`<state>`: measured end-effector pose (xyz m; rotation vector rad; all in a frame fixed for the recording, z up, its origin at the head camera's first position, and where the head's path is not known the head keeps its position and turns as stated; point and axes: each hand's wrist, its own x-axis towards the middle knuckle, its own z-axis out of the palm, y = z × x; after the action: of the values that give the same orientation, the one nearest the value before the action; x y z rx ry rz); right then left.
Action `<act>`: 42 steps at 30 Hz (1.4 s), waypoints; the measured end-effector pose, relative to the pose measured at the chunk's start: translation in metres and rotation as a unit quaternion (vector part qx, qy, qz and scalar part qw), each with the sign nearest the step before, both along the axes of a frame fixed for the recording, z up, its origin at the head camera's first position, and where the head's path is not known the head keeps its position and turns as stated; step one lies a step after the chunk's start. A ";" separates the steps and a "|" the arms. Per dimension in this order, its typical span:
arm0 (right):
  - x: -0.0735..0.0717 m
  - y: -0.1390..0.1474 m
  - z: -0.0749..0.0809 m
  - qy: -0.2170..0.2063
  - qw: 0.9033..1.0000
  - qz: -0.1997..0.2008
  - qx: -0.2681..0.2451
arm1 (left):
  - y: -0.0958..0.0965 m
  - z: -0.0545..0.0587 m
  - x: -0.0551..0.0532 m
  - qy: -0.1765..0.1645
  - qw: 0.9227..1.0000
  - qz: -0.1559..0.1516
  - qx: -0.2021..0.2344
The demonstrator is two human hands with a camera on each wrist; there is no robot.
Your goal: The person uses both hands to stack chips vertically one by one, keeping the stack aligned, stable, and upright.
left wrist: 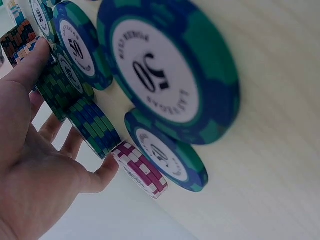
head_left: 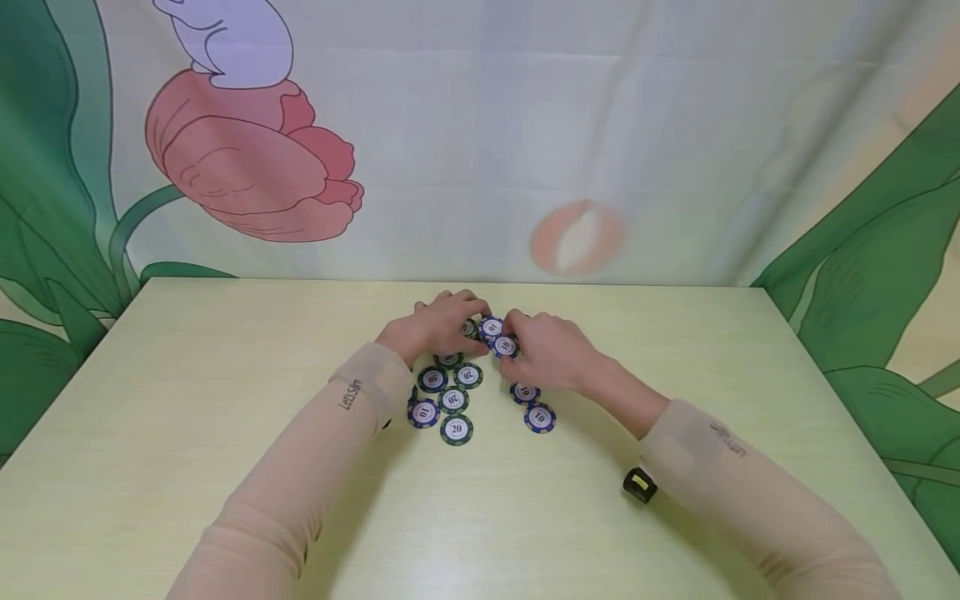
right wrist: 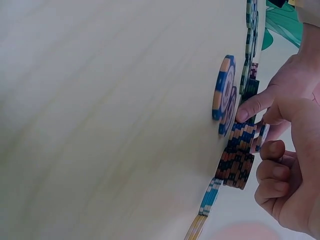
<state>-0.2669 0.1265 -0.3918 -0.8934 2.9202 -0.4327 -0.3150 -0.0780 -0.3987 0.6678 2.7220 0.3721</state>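
Observation:
Near the table's far edge, my right hand (head_left: 551,350) pinches a blue-rimmed poker chip (right wrist: 262,136) marked 10 between thumb and forefinger, its other fingers curled. The chip is tilted against the top of a blue-and-orange chip stack (right wrist: 242,135). From the left, my left hand (head_left: 450,323) holds that stack, its thumb on the near side and other fingers reaching behind. Next to it stand a dark green stack (left wrist: 52,90) and a brownish stack (right wrist: 235,167). Loose chips lie nearer, among them a green 20 (head_left: 457,429) and a blue 10 (head_left: 540,417).
Beyond the left hand's fingers are a blue-green stack (left wrist: 95,127) and a short magenta-and-white stack (left wrist: 140,170). Light blue chips (right wrist: 210,197) and yellow-edged chips (right wrist: 195,228) continue the row. A printed curtain (head_left: 465,167) hangs behind the pale wooden table (head_left: 187,400).

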 end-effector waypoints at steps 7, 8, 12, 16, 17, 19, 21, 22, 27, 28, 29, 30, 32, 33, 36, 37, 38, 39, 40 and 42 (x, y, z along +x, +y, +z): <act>-0.007 -0.011 -0.001 0.004 1.000 -0.004 0.014 | -0.001 0.000 0.002 0.003 1.000 0.000 0.008; -0.008 -0.012 -0.001 0.005 1.000 -0.004 0.017 | -0.001 0.000 0.002 0.003 1.000 0.000 0.009; -0.010 -0.017 -0.002 0.009 0.999 -0.009 0.033 | 0.000 0.000 0.003 0.002 1.000 0.004 0.011; -0.010 -0.019 -0.003 0.017 0.999 -0.010 0.043 | 0.000 -0.001 0.003 0.003 1.000 0.005 0.011; -0.010 -0.019 -0.003 0.021 0.999 -0.009 0.043 | 0.000 -0.001 0.003 0.004 1.000 0.005 0.011; -0.009 -0.019 -0.004 0.029 0.999 -0.006 0.040 | -0.001 -0.001 0.003 0.007 1.000 0.004 0.009; -0.009 -0.017 -0.005 0.034 0.999 -0.005 0.031 | -0.001 -0.002 0.003 0.010 1.000 0.003 0.008; -0.009 -0.017 -0.006 0.035 0.999 -0.005 0.026 | -0.001 -0.002 0.003 0.011 1.000 0.003 0.008; -0.008 -0.014 -0.008 0.045 0.999 -0.003 0.013 | -0.001 -0.002 0.003 0.011 1.000 0.002 0.011; -0.008 -0.014 -0.009 0.049 0.999 -0.002 0.015 | -0.001 -0.002 0.003 0.011 1.000 0.003 0.010; -0.008 -0.014 -0.009 0.053 0.998 -0.001 0.019 | -0.001 -0.002 0.003 0.011 1.000 0.003 0.010; -0.009 -0.014 -0.009 0.058 0.998 -0.001 0.022 | -0.001 -0.001 0.003 0.011 1.000 0.003 0.009; -0.009 -0.014 -0.009 0.065 0.998 -0.001 0.027 | -0.001 -0.001 0.003 0.010 1.000 0.003 0.008; -0.009 -0.014 -0.009 0.067 0.997 -0.001 0.028 | -0.001 -0.001 0.002 0.009 1.000 0.002 0.008; -0.010 -0.015 -0.009 0.070 0.997 -0.002 0.027 | -0.001 -0.001 0.002 0.007 1.000 0.002 0.006; -0.010 -0.015 -0.009 0.071 0.997 -0.003 0.026 | -0.001 -0.001 0.002 0.006 1.000 0.003 0.007; -0.010 -0.015 -0.009 0.071 0.997 -0.004 0.024 | -0.001 -0.001 0.002 0.005 1.000 0.003 0.006; -0.010 -0.015 -0.009 0.072 0.997 -0.005 0.023 | -0.002 -0.001 0.002 0.005 1.000 0.004 0.006; -0.010 -0.015 -0.009 0.072 0.997 -0.006 0.022 | -0.002 -0.001 0.002 0.004 1.000 0.005 0.007; -0.010 -0.016 -0.009 0.074 0.997 -0.009 0.021 | -0.002 -0.001 0.003 0.004 1.000 0.006 0.007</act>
<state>-0.2764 0.1108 -0.4012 -0.9335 3.0606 -0.3186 -0.3123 -0.0796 -0.3999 0.6590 2.7340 0.3928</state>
